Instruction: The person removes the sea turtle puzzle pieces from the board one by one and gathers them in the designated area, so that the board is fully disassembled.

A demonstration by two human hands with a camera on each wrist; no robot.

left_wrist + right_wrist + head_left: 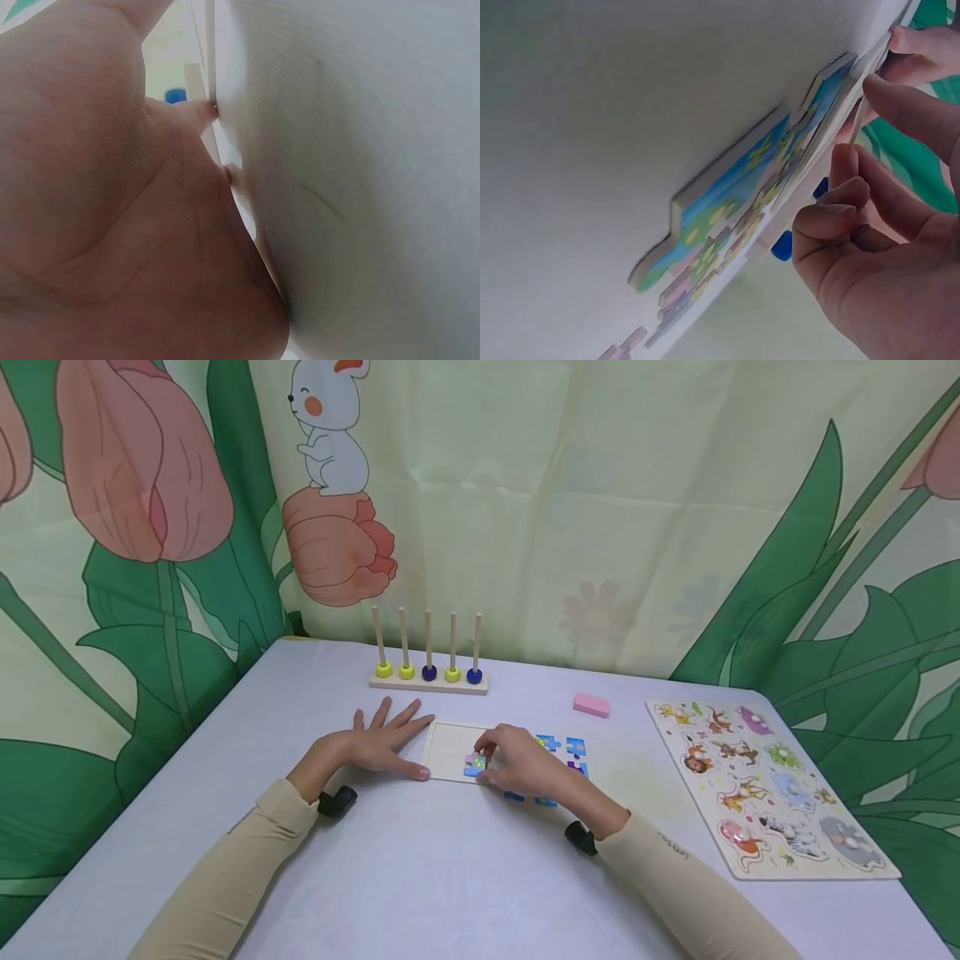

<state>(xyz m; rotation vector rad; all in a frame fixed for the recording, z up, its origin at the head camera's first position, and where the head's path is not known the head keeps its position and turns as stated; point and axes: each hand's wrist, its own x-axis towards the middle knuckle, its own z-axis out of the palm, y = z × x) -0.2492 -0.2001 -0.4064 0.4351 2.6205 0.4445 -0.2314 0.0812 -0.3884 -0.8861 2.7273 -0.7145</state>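
My left hand lies on the table with its fingers spread, thumb and fingertip right at the left edge of a shallow wooden puzzle tray. My right hand pinches a small jigsaw piece, blue, green and pink, over the tray. From the right wrist view, that piece appears edge-on as a thin sliver between thumb and fingers. Loose jigsaw pieces, mostly blue, lie just right of the tray, some hidden behind the right hand. The palm fills much of the left wrist view.
Behind the tray stands a peg rack with yellow and navy beads. A pink block lies at the back. An animal peg-puzzle board covers the table's right side. A printed curtain hangs behind.
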